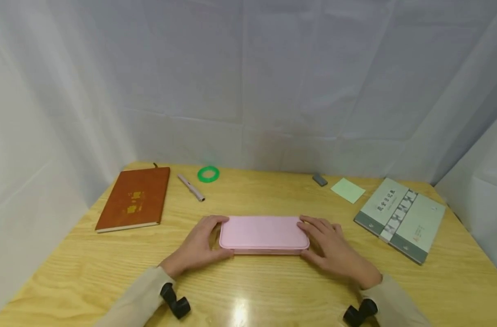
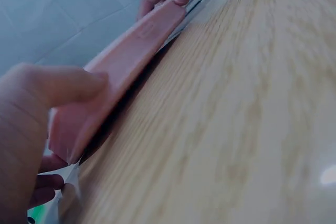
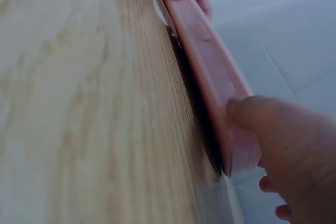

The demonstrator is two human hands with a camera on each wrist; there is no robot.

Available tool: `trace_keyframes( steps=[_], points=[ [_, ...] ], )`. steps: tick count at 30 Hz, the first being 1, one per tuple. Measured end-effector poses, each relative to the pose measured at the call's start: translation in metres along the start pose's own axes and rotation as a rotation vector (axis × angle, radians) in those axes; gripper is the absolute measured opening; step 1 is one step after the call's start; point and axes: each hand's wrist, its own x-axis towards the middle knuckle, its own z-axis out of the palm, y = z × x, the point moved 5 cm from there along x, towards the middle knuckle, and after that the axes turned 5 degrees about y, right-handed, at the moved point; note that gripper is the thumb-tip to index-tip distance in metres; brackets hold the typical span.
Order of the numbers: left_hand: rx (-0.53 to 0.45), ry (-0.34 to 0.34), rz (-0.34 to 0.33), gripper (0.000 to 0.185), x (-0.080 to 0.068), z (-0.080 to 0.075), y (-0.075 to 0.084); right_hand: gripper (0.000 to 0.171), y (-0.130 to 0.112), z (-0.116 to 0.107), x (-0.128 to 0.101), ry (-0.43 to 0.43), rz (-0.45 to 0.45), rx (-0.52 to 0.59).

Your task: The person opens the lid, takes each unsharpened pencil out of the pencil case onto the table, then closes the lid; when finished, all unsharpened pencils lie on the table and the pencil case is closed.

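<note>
Left hand (image 1: 194, 247) and right hand (image 1: 337, 253), fingers bent, grip the pink case (image 1: 264, 232) by its two ends, near the middle of the tabletop (image 1: 268, 284); the wrist views show a dark strip (image 2: 129, 95) beneath it; the head view alone shows the pen (image 1: 191, 187).

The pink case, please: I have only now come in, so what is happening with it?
Someone holds the pink case by its two ends, with the left hand and the right hand. It looks closed. A dark strip shows beneath it in the wrist views, so it may be slightly raised, but I cannot be sure. A brown notebook, a pen and a green ring lie apart from the hands.
</note>
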Motion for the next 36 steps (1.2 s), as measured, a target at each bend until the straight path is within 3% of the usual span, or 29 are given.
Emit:
trace_keyframes(
  steps=[6,11,16,21,28,36],
  points=[
    [-0.031,0.050,-0.017,0.061,0.003,0.002,0.002,0.049,-0.013,-0.005,0.010,0.027,0.006,0.026],
    [-0.122,0.055,-0.047,0.052,0.008,0.004,0.007,0.037,-0.026,-0.008,0.025,0.098,-0.093,0.025],
    [-0.217,0.039,-0.086,0.041,0.012,0.009,0.011,0.028,-0.039,-0.011,0.038,0.170,-0.213,-0.002],
    [-0.290,0.024,-0.112,0.034,0.015,0.012,0.009,0.028,-0.045,-0.010,0.046,0.194,-0.260,-0.068],
    [-0.382,-0.049,-0.106,0.042,0.017,0.019,0.014,0.026,-0.052,-0.008,0.047,0.189,-0.320,-0.173],
    [-0.466,0.005,-0.305,0.058,0.013,0.022,0.008,0.032,-0.055,-0.003,0.047,0.254,-0.397,-0.239]
  ],
)
